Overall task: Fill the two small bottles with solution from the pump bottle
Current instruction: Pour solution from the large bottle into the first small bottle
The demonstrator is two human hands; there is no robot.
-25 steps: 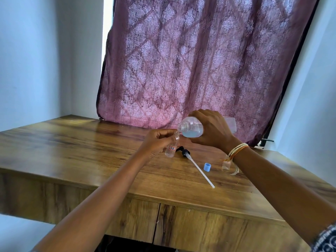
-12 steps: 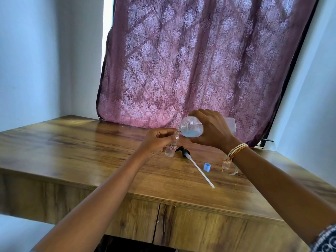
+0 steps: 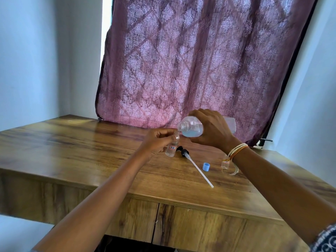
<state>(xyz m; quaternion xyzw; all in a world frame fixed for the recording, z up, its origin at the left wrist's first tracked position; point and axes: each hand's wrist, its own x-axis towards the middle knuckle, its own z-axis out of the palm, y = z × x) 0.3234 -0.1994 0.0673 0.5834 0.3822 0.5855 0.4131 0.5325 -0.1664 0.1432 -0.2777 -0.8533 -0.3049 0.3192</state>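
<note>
The right hand (image 3: 212, 130), fingers wrapped round the tipped pump bottle (image 3: 192, 128), pours into the small bottle (image 3: 172, 147) steadied by pinching left-hand fingers (image 3: 164, 136).

Clear pump bottle (image 3: 192, 128) tipped sideways, mouth at 1 small labelled bottle (image 3: 172, 148); another small bottle (image 3: 225, 163) upright right.

— Surfaces?
— Table (image 3: 72, 151): brown wood grain. Curtain (image 3: 190, 60): mauve, pale damask motifs. Walls (image 3: 32, 60): pale blue.
— Vessels?
— Pump bottle (image 3: 192, 127): clear, light blue solution. Small bottle (image 3: 171, 149): clear, white label with red border.
— Loose items?
— Cap (image 3: 206, 167): blue. Pump head (image 3: 184, 153): black, white tube. Wrist threads (image 3: 236, 150): cream and orange.
</note>
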